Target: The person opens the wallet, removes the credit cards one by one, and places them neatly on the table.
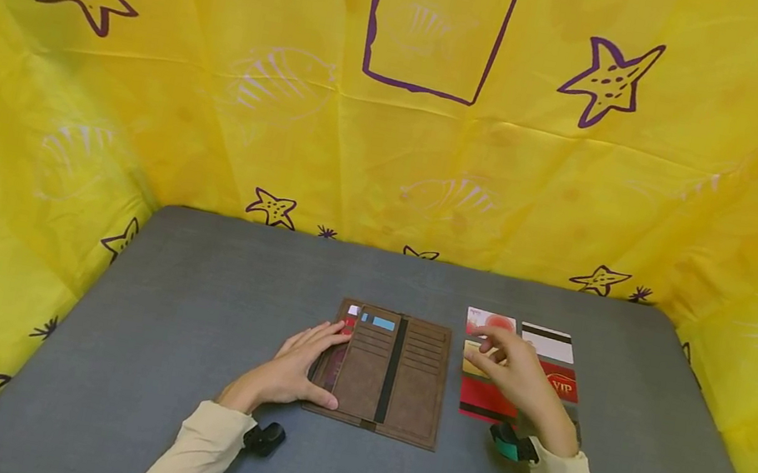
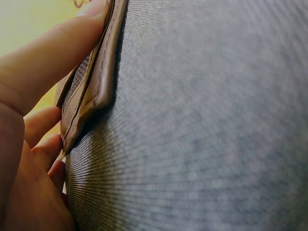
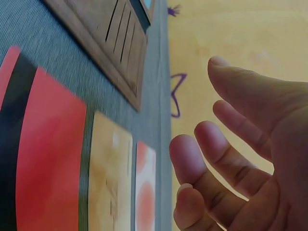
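A brown bifold wallet (image 1: 414, 399) lies opened out on the grey table, with several card slots and a dark strap down its middle. My left hand (image 1: 292, 361) holds its left side, thumb over the lower corner and fingers along the edge; the left wrist view shows the thumb against the wallet's layered edge (image 2: 103, 79). A red card and a blue card (image 1: 381, 322) show in the left slots. Over the loose cards hovers my right hand (image 1: 515, 370), fingers loosely bent, with nothing between them in the right wrist view. Beneath it lie a gold card (image 3: 110, 168) and a red striped card (image 3: 50, 159).
Also in the card group are a pink-and-white card (image 1: 486, 318), a white card with a black stripe (image 1: 550, 347) and a red VIP card (image 1: 562, 382). A dark card is partly hidden by the right wrist. Yellow patterned cloth (image 1: 396, 138) walls the grey table (image 1: 220, 276).
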Tool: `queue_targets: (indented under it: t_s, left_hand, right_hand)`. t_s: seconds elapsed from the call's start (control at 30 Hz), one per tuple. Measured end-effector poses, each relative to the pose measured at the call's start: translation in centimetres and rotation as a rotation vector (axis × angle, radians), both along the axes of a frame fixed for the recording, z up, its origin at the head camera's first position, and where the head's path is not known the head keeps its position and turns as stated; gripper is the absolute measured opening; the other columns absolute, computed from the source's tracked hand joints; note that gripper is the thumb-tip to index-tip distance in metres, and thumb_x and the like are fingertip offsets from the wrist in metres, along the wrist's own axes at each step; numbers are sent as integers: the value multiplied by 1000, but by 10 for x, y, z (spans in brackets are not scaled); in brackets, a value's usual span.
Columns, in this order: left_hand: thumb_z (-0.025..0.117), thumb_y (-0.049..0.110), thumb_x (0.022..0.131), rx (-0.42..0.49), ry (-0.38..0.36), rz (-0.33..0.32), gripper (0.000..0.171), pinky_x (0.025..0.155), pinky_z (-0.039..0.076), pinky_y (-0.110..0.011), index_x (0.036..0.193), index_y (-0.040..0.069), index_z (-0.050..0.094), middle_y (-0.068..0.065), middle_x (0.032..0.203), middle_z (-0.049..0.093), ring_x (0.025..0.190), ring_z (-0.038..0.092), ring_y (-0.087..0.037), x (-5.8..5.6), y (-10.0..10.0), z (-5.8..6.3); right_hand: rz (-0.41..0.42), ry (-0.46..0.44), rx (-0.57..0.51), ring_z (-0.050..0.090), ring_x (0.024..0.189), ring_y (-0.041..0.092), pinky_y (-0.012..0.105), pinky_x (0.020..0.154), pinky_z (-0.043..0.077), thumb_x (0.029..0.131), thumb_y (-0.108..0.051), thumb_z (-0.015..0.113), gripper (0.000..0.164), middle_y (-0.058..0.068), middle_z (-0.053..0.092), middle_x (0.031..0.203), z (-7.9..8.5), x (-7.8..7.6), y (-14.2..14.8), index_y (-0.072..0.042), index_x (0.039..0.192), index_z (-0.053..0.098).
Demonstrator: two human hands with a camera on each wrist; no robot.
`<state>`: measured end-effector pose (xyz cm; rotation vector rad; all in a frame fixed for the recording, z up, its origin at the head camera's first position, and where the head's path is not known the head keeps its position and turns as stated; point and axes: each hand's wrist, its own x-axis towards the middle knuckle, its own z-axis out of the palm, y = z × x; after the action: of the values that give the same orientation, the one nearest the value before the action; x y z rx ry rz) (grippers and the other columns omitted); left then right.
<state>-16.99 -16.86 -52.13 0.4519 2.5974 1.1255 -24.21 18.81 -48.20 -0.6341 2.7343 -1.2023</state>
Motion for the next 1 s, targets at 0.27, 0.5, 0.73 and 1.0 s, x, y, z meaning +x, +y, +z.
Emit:
queue_targets:
  t_s: [0.27, 0.5, 0.73, 1.0]
  left_hand:
    - [87, 32, 75, -3, 1, 3, 95, 121, 6, -61, 153, 14, 37, -7, 167, 20, 155, 9, -34, 0, 0, 0]
    - [87, 31, 74, 2, 5, 1, 95, 121, 7, -62, 153, 13, 38, -7, 167, 20, 155, 10, -35, 0, 0, 0]
    - [87, 32, 74, 7, 10, -8, 95, 120, 7, -62, 153, 13, 38, -8, 166, 20, 155, 10, -35, -1, 1, -1]
    - [88, 33, 74, -4, 9, 0, 95, 120, 7, -62, 153, 14, 38, -8, 166, 21, 155, 10, -35, -2, 0, -2]
  right_hand:
    - [72, -9, -17, 61, 67, 17, 22, 59, 51, 88, -14, 74, 34, 8, 61, 87, 0, -8, -29, 4, 116, 66]
    - [120, 85, 31, 54, 72, 11, 23, 66, 48, 88, -17, 75, 30, 3, 62, 84, -7, -16, -53, 1, 111, 70]
    - [156, 125, 52, 53, 72, 10, 24, 66, 47, 88, -17, 75, 25, 3, 64, 85, -12, -20, -71, -2, 108, 71]
    - [180, 119, 76, 54, 73, 9, 24, 68, 48, 92, -18, 71, 21, 3, 66, 89, -17, -26, -90, -5, 108, 72]
